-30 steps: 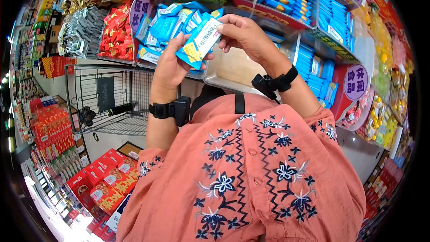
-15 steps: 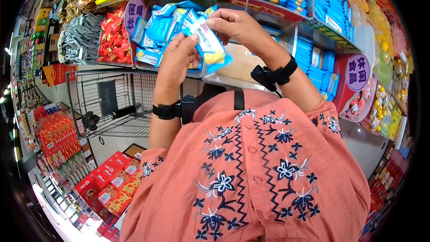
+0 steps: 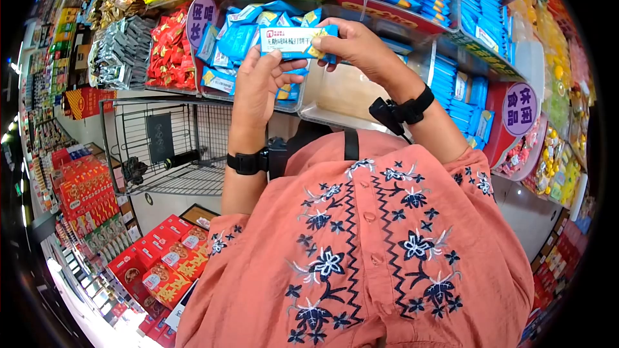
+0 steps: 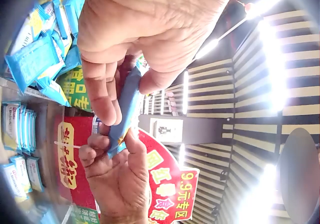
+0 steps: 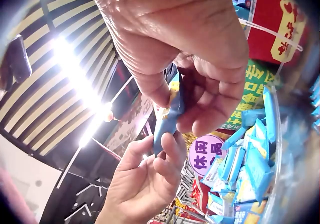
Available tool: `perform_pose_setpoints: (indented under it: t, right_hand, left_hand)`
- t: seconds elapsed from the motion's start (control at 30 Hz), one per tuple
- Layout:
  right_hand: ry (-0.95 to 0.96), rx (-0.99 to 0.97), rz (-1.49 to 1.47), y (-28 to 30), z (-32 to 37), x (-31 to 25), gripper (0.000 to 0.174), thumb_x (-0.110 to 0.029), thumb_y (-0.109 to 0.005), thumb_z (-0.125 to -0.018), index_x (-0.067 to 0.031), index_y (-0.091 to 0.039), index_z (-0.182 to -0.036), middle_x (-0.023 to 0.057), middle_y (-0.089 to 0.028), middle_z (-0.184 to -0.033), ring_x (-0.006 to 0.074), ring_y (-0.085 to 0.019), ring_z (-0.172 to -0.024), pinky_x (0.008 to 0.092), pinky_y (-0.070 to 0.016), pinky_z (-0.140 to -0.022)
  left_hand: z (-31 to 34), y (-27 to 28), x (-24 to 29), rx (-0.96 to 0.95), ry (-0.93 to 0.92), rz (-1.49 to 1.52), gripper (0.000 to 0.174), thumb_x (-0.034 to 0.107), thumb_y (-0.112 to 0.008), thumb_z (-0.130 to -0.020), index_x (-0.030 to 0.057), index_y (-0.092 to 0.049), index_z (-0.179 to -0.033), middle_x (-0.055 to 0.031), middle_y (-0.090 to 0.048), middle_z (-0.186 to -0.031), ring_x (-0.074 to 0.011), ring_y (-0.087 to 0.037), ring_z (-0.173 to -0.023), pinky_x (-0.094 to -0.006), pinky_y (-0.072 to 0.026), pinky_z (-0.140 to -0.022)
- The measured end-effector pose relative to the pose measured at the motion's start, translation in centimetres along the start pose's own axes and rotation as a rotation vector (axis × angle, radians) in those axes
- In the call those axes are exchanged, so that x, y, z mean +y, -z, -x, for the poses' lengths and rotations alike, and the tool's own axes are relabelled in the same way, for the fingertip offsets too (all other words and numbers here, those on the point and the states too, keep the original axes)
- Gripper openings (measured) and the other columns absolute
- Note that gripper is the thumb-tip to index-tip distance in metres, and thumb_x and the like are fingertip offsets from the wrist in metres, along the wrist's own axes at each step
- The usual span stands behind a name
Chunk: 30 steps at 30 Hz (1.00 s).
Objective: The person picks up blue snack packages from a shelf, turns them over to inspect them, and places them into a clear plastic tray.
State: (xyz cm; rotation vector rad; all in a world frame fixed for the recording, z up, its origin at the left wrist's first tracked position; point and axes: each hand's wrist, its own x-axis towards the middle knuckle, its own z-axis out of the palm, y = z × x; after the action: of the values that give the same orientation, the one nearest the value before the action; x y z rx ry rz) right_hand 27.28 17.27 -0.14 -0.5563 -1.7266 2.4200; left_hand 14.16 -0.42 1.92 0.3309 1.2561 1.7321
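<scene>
A blue and white packet of soda crackers (image 3: pixel 290 40) is held up level in front of the chest, its printed face toward the head camera. My right hand (image 3: pixel 361 50) pinches the packet's right end, thumb on the front over the cracker picture. At the other end my left hand (image 3: pixel 256 87) pinches the lower left edge with the thumb in front, its other fingers loosely spread below and behind. In the left wrist view the packet (image 4: pixel 126 101) appears edge-on between both hands, and the right wrist view shows its narrow side (image 5: pixel 169 116) likewise.
Behind the hands is a bin of similar blue packets (image 3: pixel 233 42), beside red-wrapped sweets (image 3: pixel 169 51) and silver packets (image 3: pixel 121 55). A see-through plastic bin (image 3: pixel 322 113) lies below the right hand. To the left stands a wire shopping cart (image 3: pixel 174 167), with red boxes (image 3: pixel 171 261) nearer.
The packet has turned from a diagonal tilt, picture end at lower left, through picture end at lower right, to level with that end at right. Both hands have stayed on it.
</scene>
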Motion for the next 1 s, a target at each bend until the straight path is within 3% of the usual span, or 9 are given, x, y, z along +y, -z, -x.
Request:
perform_pose_setpoints:
  t: [0.23, 0.33, 0.43, 0.53, 0.67, 0.8, 0.93, 0.97, 1.0]
  right_hand:
    - [-0.026, 0.004, -0.016, 0.4, -0.4, 0.8, 0.035, -0.028, -0.071, -0.092, -0.0026, -0.062, -0.114, 0.0065, -0.071, -0.092, 0.0127, -0.068, -0.075, 0.0254, -0.0525, -0.061]
    - [-0.039, 0.052, -0.005, 0.4, -0.2, 0.7, 0.034, -0.027, -0.069, -0.093, -0.0029, -0.061, -0.115, 0.0038, -0.066, -0.091, 0.0109, -0.063, -0.074, 0.0257, -0.0536, -0.064]
    - [0.007, 0.11, -0.019, 1.6, -0.5, 0.8, 0.041, -0.025, -0.069, -0.092, 0.0002, -0.058, -0.122, 0.0095, -0.07, -0.095, 0.0149, -0.069, -0.076, 0.0273, -0.0544, -0.064]
    - [0.045, 0.262, -0.157, 4.3, -1.2, 2.2, 0.036, -0.019, -0.065, -0.093, 0.0016, -0.057, -0.121, 0.0123, -0.069, -0.099, 0.018, -0.07, -0.079, 0.0294, -0.0581, -0.066]
    - [-0.1, 0.364, 0.004, 8.7, -1.4, 5.9, 0.026, -0.018, -0.061, -0.095, -0.0022, -0.056, -0.115, 0.0108, -0.067, -0.101, 0.0188, -0.07, -0.087, 0.0301, -0.0574, -0.069]
    - [-0.279, 0.334, 0.295, 9.8, -0.7, 9.5, 0.031, -0.02, -0.064, -0.09, -0.0038, -0.06, -0.116, 0.006, -0.066, -0.099, 0.0163, -0.066, -0.081, 0.0305, -0.0571, -0.069]
    - [-0.119, 0.299, 0.757, 10.4, -1.3, 14.7, 0.031, -0.02, -0.068, -0.083, -0.0048, -0.065, -0.111, 0.0075, -0.065, -0.087, 0.0159, -0.062, -0.08, 0.0341, -0.0507, -0.065]
    - [-0.065, 0.307, 0.801, 9.9, -1.3, 15.3, 0.036, -0.019, -0.067, -0.08, -0.0058, -0.063, -0.114, 0.0202, -0.068, -0.09, 0.0363, -0.067, -0.086, 0.0438, -0.0507, -0.076]
    - [-0.075, 0.313, 0.838, 9.7, -1.3, 15.6, 0.035, -0.019, -0.067, -0.081, -0.0063, -0.063, -0.112, 0.0206, -0.068, -0.091, 0.0373, -0.066, -0.087, 0.0445, -0.0506, -0.076]
  left_hand:
    - [-0.2, 0.1, -0.2, 0.009, 0.01, -0.021, 0.03, 0.013, -0.058, -0.098, -0.0011, -0.048, -0.122, -0.0176, -0.066, -0.113, -0.0324, -0.071, -0.099, -0.0365, -0.0614, -0.072]
    - [-0.4, 0.1, -0.6, 0.018, 0.024, -0.019, 0.031, 0.014, -0.058, -0.098, -0.0015, -0.049, -0.124, -0.0168, -0.066, -0.115, -0.0312, -0.071, -0.098, -0.0347, -0.061, -0.07]
    - [-1.3, 0.7, -1.4, 0.101, 0.026, -0.09, 0.034, 0.019, -0.058, -0.099, -0.0019, -0.05, -0.126, -0.0158, -0.064, -0.116, -0.0278, -0.07, -0.097, -0.0329, -0.0589, -0.07]
    - [-1.5, 1.3, -1.2, 0.211, 0.01, -0.212, 0.038, 0.024, -0.058, -0.1, -0.002, -0.051, -0.127, -0.0153, -0.064, -0.117, -0.0243, -0.069, -0.095, -0.0318, -0.0561, -0.07]
    - [-1.1, 2.4, -1.0, 0.25, 0.014, -0.248, 0.04, 0.028, -0.058, -0.1, -0.0019, -0.053, -0.126, -0.0149, -0.064, -0.117, -0.0222, -0.067, -0.093, -0.0304, -0.0532, -0.072]
    - [-0.9, 3.6, -1.4, 0.268, 0.033, -0.244, 0.04, 0.028, -0.059, -0.099, -0.0013, -0.054, -0.125, -0.0132, -0.065, -0.116, -0.0205, -0.067, -0.094, -0.0295, -0.0515, -0.073]
    - [-1.0, 3.9, -1.8, 0.26, 0.058, -0.251, 0.041, 0.029, -0.059, -0.099, -0.0009, -0.053, -0.126, -0.0127, -0.065, -0.115, -0.0201, -0.067, -0.094, -0.0292, -0.0512, -0.073]
    - [-1.1, 3.9, -1.8, 0.256, 0.058, -0.257, 0.041, 0.029, -0.06, -0.099, -0.0008, -0.053, -0.126, -0.0126, -0.065, -0.115, -0.0201, -0.067, -0.093, -0.0291, -0.0512, -0.073]
    - [-1.1, 3.9, -1.8, 0.253, 0.058, -0.264, 0.041, 0.03, -0.06, -0.099, -0.0008, -0.053, -0.126, -0.0126, -0.065, -0.115, -0.02, -0.067, -0.093, -0.0291, -0.0513, -0.073]
